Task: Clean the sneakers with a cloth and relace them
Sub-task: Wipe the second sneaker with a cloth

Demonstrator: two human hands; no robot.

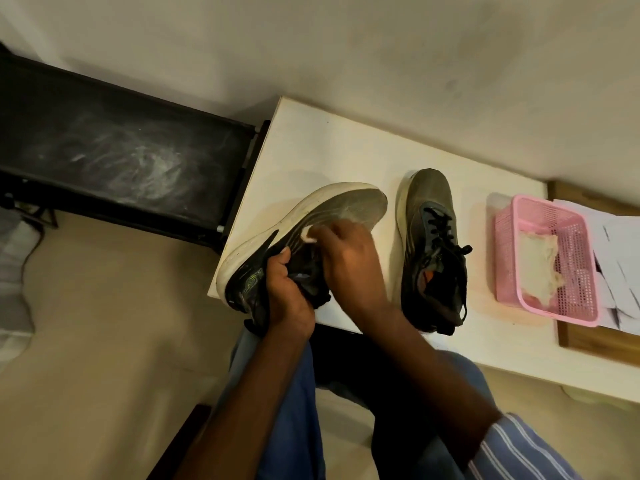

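Note:
A grey-and-black sneaker (346,206) with a white sole lies tilted on its side at the table's near left corner. My left hand (287,292) grips it at the heel and collar. My right hand (349,261) holds a small white cloth (309,234) against the sneaker's side, fingers curled over it; most of the cloth is hidden under the hand. The second sneaker (431,251) stands upright on the table just to the right, its black laces in place.
A pink plastic basket (509,233) holding a pale cloth (536,265) sits at the table's right, beside white papers (620,244) on a wooden board. The white table (311,150) has a black bench (121,150) to its left. My knees are under the table edge.

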